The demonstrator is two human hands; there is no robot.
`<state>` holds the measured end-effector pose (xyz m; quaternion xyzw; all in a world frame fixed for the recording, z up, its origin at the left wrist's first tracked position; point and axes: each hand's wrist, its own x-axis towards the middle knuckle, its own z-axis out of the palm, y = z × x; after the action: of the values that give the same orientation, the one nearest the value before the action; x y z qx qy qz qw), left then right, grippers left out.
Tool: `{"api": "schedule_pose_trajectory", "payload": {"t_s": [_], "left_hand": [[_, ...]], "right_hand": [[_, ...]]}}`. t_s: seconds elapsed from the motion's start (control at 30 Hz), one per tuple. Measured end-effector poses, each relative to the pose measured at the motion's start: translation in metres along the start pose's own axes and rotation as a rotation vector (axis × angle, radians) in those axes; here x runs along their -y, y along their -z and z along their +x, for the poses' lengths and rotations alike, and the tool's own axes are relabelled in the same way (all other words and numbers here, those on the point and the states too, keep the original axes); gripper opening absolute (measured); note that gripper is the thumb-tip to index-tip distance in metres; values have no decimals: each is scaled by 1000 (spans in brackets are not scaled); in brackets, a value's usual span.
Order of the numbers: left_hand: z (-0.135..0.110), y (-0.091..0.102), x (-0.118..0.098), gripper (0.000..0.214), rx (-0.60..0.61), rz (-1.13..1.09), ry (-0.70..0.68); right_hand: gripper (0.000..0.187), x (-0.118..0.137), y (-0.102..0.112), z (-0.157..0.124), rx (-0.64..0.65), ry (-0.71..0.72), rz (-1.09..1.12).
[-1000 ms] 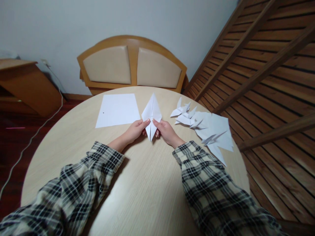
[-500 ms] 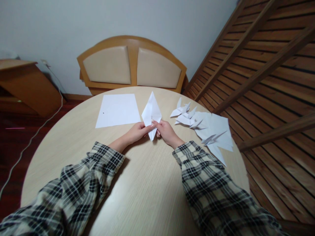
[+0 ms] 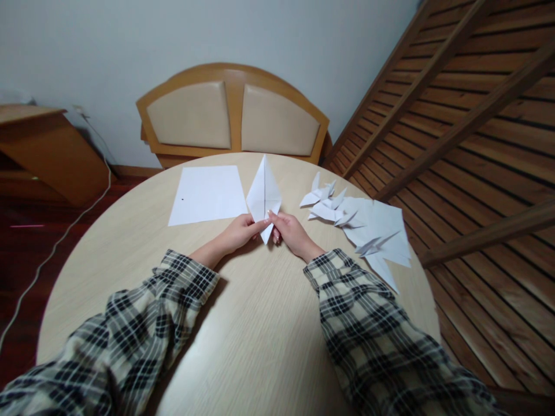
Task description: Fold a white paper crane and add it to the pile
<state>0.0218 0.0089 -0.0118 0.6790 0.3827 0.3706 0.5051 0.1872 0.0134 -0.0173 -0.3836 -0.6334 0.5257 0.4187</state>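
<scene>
A white paper folded into a long diamond [image 3: 264,188], with a crease down its middle, is held upright just above the round table. My left hand [image 3: 241,232] grips its lower left side, thumb across the front and fingers behind. On the lower right, my right hand [image 3: 292,233] pinches the same paper, its thumb meeting the left thumb near the centre line. Fingers behind the paper are partly hidden. Left of it lies a flat white sheet [image 3: 208,193] with a small dark spot. Several folded paper cranes [image 3: 326,208] rest to the right.
Loose white sheets [image 3: 381,222] lie under and beside the cranes near the right edge of the round table [image 3: 255,323]. Beyond the table stands a padded wooden headboard [image 3: 234,110]. A slatted wooden panel [image 3: 485,144] slopes along the right, and a white cord [image 3: 56,248] runs down the left.
The folded paper has shifted slightly up and to the left in my hands, and its tilt differs a little. The sheets and cranes have stayed in place.
</scene>
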Motion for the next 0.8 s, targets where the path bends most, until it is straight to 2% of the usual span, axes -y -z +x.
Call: {"api": "schedule_pose_trajectory", "payload": {"t_s": [0.57,0.8], "left_hand": [[0,-1,-4,33,91,-7,-18],[2,-1,-1,31,-21,-67,38]], "right_hand": [[47,-5,0,3,-77,-10,39],[48,-6,3,4,-85,-20,108]]}}
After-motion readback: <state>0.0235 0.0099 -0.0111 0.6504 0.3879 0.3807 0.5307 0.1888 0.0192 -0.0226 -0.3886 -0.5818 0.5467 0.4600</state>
